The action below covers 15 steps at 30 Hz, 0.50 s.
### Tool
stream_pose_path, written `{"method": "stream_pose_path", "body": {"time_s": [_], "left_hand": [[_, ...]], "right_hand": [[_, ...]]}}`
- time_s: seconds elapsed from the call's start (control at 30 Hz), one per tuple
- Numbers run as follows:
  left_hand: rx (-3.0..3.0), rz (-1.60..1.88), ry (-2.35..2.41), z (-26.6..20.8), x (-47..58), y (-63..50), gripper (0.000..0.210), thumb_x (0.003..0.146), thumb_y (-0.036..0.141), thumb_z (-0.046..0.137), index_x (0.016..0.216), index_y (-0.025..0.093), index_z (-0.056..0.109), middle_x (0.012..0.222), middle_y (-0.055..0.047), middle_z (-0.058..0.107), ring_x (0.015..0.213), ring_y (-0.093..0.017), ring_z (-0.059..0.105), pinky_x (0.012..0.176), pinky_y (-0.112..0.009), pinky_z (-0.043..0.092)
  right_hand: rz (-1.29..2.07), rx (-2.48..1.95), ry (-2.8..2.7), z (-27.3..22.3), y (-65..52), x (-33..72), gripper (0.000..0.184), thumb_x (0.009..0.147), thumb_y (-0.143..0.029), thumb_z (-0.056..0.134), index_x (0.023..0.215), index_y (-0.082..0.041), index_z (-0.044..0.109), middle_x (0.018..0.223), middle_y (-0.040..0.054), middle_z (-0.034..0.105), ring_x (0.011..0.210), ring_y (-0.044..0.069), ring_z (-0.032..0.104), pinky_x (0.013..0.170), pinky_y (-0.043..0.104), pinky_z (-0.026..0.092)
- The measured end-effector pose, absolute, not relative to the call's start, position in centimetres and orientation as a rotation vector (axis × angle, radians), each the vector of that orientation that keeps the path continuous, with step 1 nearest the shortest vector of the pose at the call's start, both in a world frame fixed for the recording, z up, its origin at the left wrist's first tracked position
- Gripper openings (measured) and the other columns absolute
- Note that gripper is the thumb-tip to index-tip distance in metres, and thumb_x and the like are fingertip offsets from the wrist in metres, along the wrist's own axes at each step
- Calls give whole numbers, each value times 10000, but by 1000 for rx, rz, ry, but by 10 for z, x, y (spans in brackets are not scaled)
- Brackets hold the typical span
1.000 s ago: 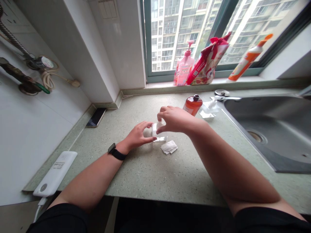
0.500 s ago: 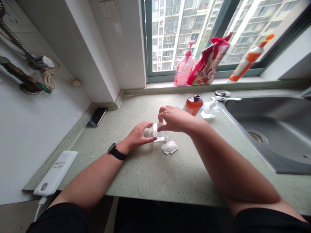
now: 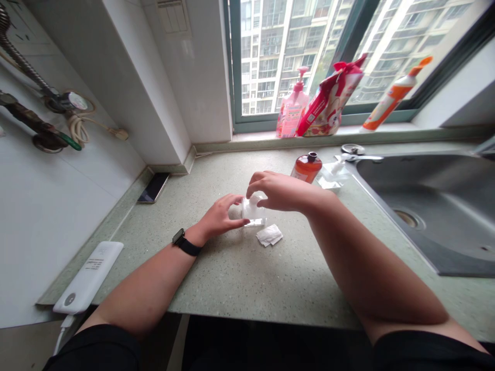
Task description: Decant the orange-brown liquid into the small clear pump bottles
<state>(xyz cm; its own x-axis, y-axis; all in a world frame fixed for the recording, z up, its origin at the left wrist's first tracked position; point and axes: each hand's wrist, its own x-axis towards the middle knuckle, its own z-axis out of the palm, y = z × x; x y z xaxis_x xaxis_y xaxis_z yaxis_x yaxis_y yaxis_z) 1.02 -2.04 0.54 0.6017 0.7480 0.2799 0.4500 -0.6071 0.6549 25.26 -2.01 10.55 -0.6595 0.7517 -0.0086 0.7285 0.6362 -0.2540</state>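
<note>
A clear, square-based plastic bottle with a translucent rounded top stands on the counter. My left hand holds it from the left, thumb in front and fingers behind. Above it, my right hand is curved around the bottle's top with thumb and fingers apart; whether they touch it is hard to tell. A folded white tissue lies in front of the bottle. Behind my right hand stands an uncapped bottle of orange-red liquid, and beside it a clear pump top rests on something white.
A steel sink is on the right. A phone and a white power bank lie on the left. A pink pump bottle, a red bag and an orange-white bottle line the windowsill.
My right thumb and fingers have spread apart around the bottle's top, and the hand has shifted slightly. My left hand stays on the bottle.
</note>
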Motion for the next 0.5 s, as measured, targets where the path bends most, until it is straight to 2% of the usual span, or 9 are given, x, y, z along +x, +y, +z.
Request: {"method": "stream_pose_path", "body": {"time_s": [0.17,0.37,0.43,0.5], "left_hand": [[2289,742,960,4,10,-21,618,863,588,806,1346,242,634,1253,-95,704,1169,-307,671,1060,-492,526],[2289,757,959,3,10,-20,602,859,564,815,1335,241,639,1237,-94,705,1169,-307,674,1062,-486,525],[2288,751,963,2,10,-20,603,859,566,813,1341,248,637,1243,-92,706,1171,-307,674,1057,-486,530],[2290,746,959,3,10,-20,612,858,582,810,1343,251,638,1261,-91,706,1177,-308,672,1057,-491,531]], "right_hand": [[264,-1327,-2752,103,-20,243,222,901,-326,761,1089,-218,805,1183,100,736,1074,260,672,855,346,496],[176,-1547,-2751,106,-23,236,344,938,-509,706,980,-181,801,1118,128,740,1004,274,686,745,342,474],[202,-1548,-2736,105,-23,238,366,903,-533,743,1020,-190,797,1138,125,736,1024,284,686,756,347,477],[242,-1475,-2719,103,-23,242,401,839,-465,820,1154,-221,774,1201,111,725,1071,287,680,796,346,487]]}}
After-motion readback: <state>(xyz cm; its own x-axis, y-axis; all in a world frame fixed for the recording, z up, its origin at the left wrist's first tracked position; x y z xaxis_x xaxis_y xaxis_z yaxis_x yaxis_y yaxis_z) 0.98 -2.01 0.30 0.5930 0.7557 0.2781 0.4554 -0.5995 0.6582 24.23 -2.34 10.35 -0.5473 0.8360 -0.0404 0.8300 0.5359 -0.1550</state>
